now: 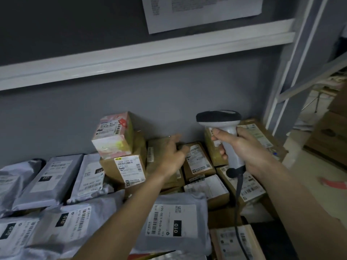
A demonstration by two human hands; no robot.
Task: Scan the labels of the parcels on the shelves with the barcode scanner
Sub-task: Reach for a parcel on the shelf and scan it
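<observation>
Two bare forearms are reaching in from the bottom edge over a heap of parcels on the shelf. Lying nearest is a grey plastic mailer bag (174, 222) with a white label marked 010, and more grey mailer bags (50, 177) are spreading away to the left. Gripping the pale handle of the white barcode scanner with a black head (225, 132) is the right hand (242, 149), its fingers curling round the handle and the thumb lying across the front; the scanner is standing upright above the brown boxes at the right, its dark cable (237, 207) hanging down from the base of the handle. Stretching forward, the left hand (173, 152) is hovering over a brown cardboard box (199, 158) with a white label near the grey wall (169, 94), fingers loosely spread and gripping nothing; motion blur is hiding whether the fingertips are touching the cardboard. Sitting just left of that hand is a small pink-and-white printed carton (112, 136), stacked on a brown labelled box (125, 169). Running across above is a white shelf rail (146, 53), and a printed paper sheet (202, 10) is hanging on the wall over it.
</observation>
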